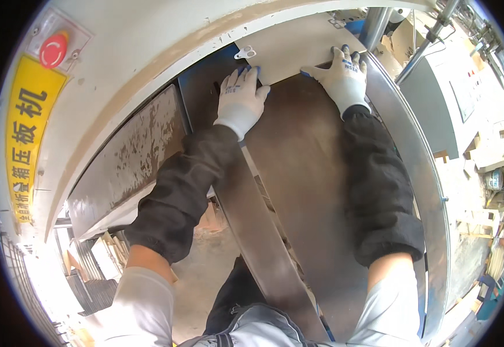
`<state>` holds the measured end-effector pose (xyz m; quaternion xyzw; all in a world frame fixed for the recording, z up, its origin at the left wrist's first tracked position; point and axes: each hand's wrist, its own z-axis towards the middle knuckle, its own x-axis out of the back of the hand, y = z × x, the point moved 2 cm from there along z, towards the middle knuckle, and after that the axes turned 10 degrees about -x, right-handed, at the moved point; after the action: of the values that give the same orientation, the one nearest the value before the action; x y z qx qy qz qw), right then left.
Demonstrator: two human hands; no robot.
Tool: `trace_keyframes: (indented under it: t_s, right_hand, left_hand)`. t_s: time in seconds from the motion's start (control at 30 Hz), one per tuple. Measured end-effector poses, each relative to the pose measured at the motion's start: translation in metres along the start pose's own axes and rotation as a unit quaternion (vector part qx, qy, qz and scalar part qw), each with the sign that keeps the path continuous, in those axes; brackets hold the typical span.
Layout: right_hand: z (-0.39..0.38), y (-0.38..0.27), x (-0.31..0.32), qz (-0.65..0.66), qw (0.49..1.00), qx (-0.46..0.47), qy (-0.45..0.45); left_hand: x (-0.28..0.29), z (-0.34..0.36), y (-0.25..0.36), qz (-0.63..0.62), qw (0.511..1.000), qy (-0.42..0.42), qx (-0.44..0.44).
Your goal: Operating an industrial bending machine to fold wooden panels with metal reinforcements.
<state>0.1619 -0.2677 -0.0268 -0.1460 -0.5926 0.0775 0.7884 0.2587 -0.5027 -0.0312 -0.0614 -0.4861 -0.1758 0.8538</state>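
Note:
A flat light-brown panel (298,49) lies on the dark metal work surface (298,133) at the far end, partly under the curved machine body. Small metal fittings with holes show at its left edge (245,52) and far right corner. Gloved in white with blue fingertips, my left hand (240,103) rests beside the panel's near left corner, its fingers extended and thumb apart. At the near right corner, my right hand (345,81) lies with fingers spread over the panel and thumb along its near edge. Both hands look open; the undersides of the fingers are hidden.
The pale machine body (148,52) arches overhead, carrying a red stop button (54,50) and a yellow label strip (27,139). A metal rail (408,133) and an upright post (375,28) border the right side. Slots run between the surface's dark plates. Wooden pieces clutter the right floor.

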Motion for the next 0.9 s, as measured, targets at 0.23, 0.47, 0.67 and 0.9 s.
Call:
trace_keyframes:
  t_s: [0.23, 0.47, 0.67, 0.9]
  right_hand:
    - [0.004, 0.007, 0.009, -0.043, 0.999, -0.013, -0.005]
    - [0.007, 0.002, 0.010, -0.034, 0.998, -0.030, -0.053]
    - [0.009, 0.003, 0.009, -0.037, 0.998, -0.034, -0.049]
    - [0.007, 0.006, 0.010, -0.013, 0.998, -0.033, -0.046]
  left_hand:
    - [0.085, -0.120, 0.059, -0.052, 0.995, -0.080, -0.035]
    - [0.087, -0.129, 0.056, -0.111, 0.994, 0.006, 0.005]
    - [0.093, -0.128, 0.055, -0.186, 0.980, 0.052, 0.053]
    - [0.094, -0.128, 0.056, -0.208, 0.975, 0.047, 0.065]
